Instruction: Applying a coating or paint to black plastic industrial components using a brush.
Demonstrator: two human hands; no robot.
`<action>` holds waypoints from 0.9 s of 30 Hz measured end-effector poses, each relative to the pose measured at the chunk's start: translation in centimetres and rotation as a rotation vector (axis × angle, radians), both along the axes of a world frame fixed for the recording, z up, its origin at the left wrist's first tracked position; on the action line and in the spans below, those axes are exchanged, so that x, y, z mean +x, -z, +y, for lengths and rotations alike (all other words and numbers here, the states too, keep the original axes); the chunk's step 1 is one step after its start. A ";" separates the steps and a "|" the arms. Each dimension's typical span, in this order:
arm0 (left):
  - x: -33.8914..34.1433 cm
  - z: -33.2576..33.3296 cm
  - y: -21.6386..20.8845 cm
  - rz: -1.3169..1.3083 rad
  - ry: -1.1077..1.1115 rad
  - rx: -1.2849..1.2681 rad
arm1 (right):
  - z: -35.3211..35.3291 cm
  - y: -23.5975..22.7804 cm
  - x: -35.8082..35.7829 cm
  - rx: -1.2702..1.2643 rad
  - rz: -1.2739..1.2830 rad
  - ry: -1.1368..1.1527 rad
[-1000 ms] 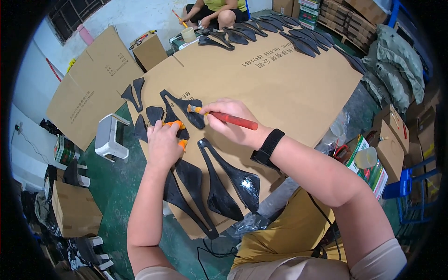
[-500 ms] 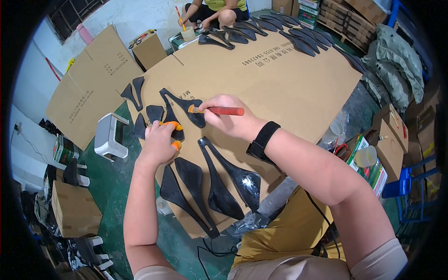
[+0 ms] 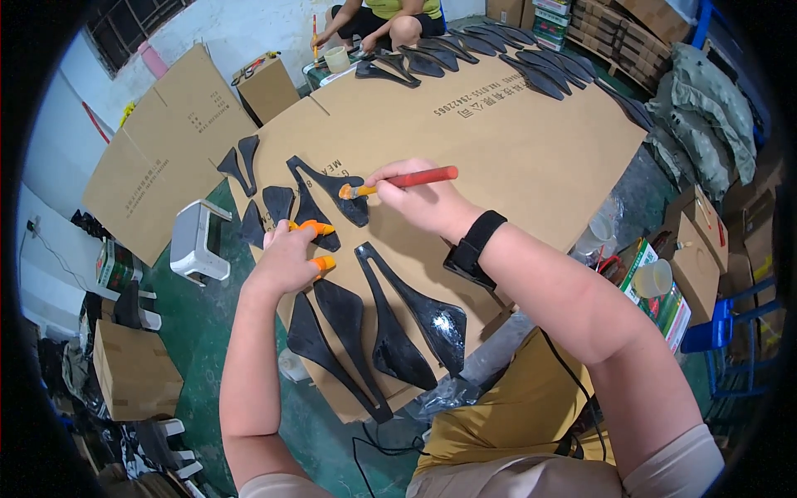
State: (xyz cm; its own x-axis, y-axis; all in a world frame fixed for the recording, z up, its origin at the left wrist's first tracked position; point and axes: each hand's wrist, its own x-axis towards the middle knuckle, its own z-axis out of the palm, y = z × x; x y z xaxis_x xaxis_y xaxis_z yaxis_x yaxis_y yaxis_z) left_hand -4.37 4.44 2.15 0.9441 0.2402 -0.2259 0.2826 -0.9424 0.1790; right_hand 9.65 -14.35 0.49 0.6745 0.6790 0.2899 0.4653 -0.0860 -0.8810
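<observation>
My right hand (image 3: pixel 418 195) grips a paintbrush with a red handle (image 3: pixel 425 176). Its pale bristles touch the wider part of one arm of a black V-shaped piece (image 3: pixel 353 207) lying on the cardboard. Orange covers sit on the thumb and forefinger of my left hand (image 3: pixel 285 257). These fingers are spread at the other arm's broad end, the forefinger over it and the thumb beside it. Closer to me lie two larger black V-shaped pieces, one with a shiny wet-looking patch (image 3: pixel 444 324) and one duller (image 3: pixel 339 315). Another dark piece (image 3: pixel 278 202) is partly hidden behind my left hand.
The cardboard sheet (image 3: pixel 498 183) covers the work surface. More black pieces (image 3: pixel 540 75) line its far edge, where another person (image 3: pixel 390 25) holds a brush by a cup (image 3: pixel 337 59). A grey-white stool (image 3: pixel 199 241) stands left; a translucent cup (image 3: pixel 652 278) sits right.
The red handle has swung right and slightly up with my right hand, while the bristles stay on the same black piece. My left thumb and forefinger have shifted slightly right.
</observation>
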 end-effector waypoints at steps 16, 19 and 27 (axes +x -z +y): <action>-0.3 -0.2 0.6 -0.065 0.029 0.033 | -1.5 -3.8 1.1 0.181 0.314 0.123; -0.3 -0.8 -0.2 -0.029 0.006 0.019 | 0.3 -4.3 0.0 0.168 0.268 0.051; -0.6 -0.5 -0.1 -0.059 0.024 0.003 | 2.3 -3.8 -0.2 0.060 0.157 0.039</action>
